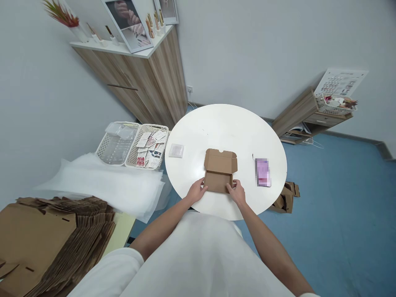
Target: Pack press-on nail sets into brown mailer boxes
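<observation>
A small brown cardboard box (219, 170) sits near the front of the round white table (229, 128), its lid flap standing open toward the far side. My left hand (196, 191) grips the box's near left corner, fingers curled on its edge. My right hand (236, 191) holds the near right corner the same way. A small clear packet (176, 150) lies on the table to the left of the box. A purple blurred flat item (262, 172) lies to the right.
Two white baskets (132, 144) with packets and cards stand left of the table over white foam sheets (102, 185). A stack of flat cardboard blanks (49, 239) lies at lower left. Cardboard scraps (287, 198) lie on the blue floor; wooden cabinets (148, 82) line the walls.
</observation>
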`<state>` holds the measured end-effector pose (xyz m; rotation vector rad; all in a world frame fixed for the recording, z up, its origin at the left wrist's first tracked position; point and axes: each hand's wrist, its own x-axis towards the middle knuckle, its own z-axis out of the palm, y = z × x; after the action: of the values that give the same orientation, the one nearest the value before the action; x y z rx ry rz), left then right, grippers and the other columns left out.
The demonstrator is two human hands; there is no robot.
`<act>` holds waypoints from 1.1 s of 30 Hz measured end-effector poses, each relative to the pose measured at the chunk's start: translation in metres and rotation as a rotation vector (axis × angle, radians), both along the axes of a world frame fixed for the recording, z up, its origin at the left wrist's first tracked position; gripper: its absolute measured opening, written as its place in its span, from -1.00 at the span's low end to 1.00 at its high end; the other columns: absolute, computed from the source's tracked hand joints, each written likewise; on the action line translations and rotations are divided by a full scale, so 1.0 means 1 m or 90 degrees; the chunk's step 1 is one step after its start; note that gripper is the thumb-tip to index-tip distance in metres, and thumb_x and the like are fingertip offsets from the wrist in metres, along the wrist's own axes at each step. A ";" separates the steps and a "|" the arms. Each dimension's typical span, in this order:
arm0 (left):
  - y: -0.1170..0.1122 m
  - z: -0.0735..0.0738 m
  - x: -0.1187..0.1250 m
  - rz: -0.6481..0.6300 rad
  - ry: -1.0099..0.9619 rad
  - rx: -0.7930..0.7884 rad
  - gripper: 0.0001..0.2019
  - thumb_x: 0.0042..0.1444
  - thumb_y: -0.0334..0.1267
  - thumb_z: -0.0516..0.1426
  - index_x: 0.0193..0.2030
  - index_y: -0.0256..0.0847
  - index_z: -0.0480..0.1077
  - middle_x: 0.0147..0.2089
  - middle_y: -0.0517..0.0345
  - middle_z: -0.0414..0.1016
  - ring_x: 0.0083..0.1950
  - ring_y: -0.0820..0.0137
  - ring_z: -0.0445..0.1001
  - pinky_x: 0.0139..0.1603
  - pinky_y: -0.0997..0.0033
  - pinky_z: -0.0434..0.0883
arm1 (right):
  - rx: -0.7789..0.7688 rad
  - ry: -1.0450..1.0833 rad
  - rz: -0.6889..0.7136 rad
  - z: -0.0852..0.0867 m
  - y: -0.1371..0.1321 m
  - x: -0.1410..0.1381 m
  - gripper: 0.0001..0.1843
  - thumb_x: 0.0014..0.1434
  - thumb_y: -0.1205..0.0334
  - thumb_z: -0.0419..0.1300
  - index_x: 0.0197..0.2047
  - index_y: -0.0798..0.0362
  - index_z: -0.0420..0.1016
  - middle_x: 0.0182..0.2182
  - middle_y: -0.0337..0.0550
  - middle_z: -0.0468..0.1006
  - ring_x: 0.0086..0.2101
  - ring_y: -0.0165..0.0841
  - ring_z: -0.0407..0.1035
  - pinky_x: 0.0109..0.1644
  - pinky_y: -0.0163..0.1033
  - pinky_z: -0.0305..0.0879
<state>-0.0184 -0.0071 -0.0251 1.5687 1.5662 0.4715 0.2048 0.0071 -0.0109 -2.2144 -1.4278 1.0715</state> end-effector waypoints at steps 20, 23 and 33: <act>0.011 0.016 0.037 0.036 -0.035 -0.065 -0.67 0.05 -0.26 -0.04 -0.02 -0.17 0.28 -0.21 0.17 0.42 -0.22 0.40 0.35 -0.15 0.36 0.30 | 0.016 0.167 -0.048 -0.007 -0.002 0.031 -0.51 0.05 -0.02 -0.10 -0.03 0.07 0.27 -0.20 -0.08 0.43 -0.19 -0.29 0.29 -0.14 -0.23 0.18; 0.004 0.011 0.038 0.073 -0.018 -0.075 -0.63 0.05 -0.20 -0.01 0.01 -0.20 0.24 -0.13 0.11 0.39 -0.18 0.40 0.35 -0.11 0.37 0.30 | 0.075 0.133 -0.040 -0.007 -0.008 0.032 -0.44 0.05 -0.06 -0.09 0.05 0.09 0.15 -0.15 -0.03 0.36 -0.18 -0.27 0.27 -0.11 -0.19 0.15; 0.020 0.021 -0.049 0.283 0.037 -0.030 -0.60 0.06 -0.15 0.01 0.04 -0.20 0.20 0.03 -0.01 0.25 -0.02 0.33 0.30 -0.12 0.35 0.34 | 0.228 0.178 0.243 0.042 0.010 -0.055 -0.55 0.00 0.00 0.05 -0.06 0.02 0.27 -0.17 -0.01 0.36 -0.15 -0.19 0.23 -0.09 -0.07 0.15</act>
<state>-0.0670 0.0126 -0.0038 1.2026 1.9643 0.6282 0.1498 0.0175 0.0312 -1.5203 -1.7860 1.0823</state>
